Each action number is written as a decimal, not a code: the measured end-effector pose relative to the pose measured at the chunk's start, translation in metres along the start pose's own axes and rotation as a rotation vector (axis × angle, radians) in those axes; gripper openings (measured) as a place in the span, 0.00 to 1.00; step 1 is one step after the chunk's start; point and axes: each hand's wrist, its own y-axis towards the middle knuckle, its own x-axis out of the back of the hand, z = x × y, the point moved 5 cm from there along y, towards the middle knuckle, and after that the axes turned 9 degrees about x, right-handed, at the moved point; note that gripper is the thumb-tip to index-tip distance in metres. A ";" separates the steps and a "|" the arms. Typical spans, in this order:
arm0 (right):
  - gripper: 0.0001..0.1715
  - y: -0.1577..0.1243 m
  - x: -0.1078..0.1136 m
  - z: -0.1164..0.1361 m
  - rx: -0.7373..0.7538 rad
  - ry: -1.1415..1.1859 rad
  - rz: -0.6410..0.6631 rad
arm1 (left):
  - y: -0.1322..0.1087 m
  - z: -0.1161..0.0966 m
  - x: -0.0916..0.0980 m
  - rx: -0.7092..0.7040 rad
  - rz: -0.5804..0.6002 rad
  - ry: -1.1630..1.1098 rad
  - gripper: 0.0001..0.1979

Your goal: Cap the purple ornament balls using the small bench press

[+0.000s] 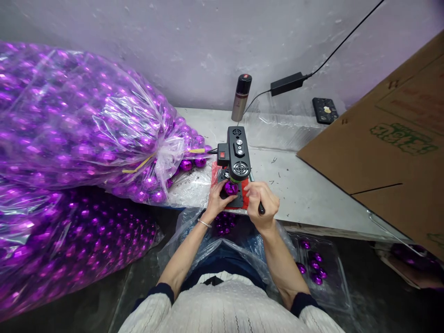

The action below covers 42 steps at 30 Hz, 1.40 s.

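Evidently the worktop (pixel 287 189) is running along the wall and carrying most things. Two clear bags, stuffed with uncountable purple balls, are bulging at the left: the upper bag (pixel 69 115) is lying over the worktop's left end, neck tied, probably against spilling, though loose balls (pixel 200 162) are showing beside it; the lower bag (pixel 86 236) is sagging below the front edge. One carton (pixel 388 138) is leaning in at the right end. Beyond the front edge, rightward, one clear tray (pixel 342 277) is holding about six balls (pixel 314 264). One black machine (pixel 239 150) is standing mid-front on a red sheet (pixel 245 200), likely for easy reach. Near the back edge, one bottle (pixel 242 97) is standing and one phone (pixel 325 111) is lying. The right hand (pixel 263 203) is gripping the machine's single lever (pixel 251 176), fingers clamped around its black handle (pixel 261 209). The left hand (pixel 218 199) is holding one purple ball (pixel 231 188) under the machine's head, fingers and thumb closed against its sides, seemingly so it isn't rolling.
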 end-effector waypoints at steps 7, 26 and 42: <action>0.13 -0.025 -0.006 -0.003 0.036 0.002 -0.014 | 0.000 0.000 0.000 0.025 0.004 -0.012 0.34; 0.16 -0.070 -0.025 -0.023 0.021 0.010 -0.153 | 0.000 -0.002 0.001 0.050 0.024 0.015 0.32; 0.17 -0.039 -0.016 -0.012 0.015 0.011 -0.155 | 0.003 -0.001 0.002 0.042 0.028 0.002 0.32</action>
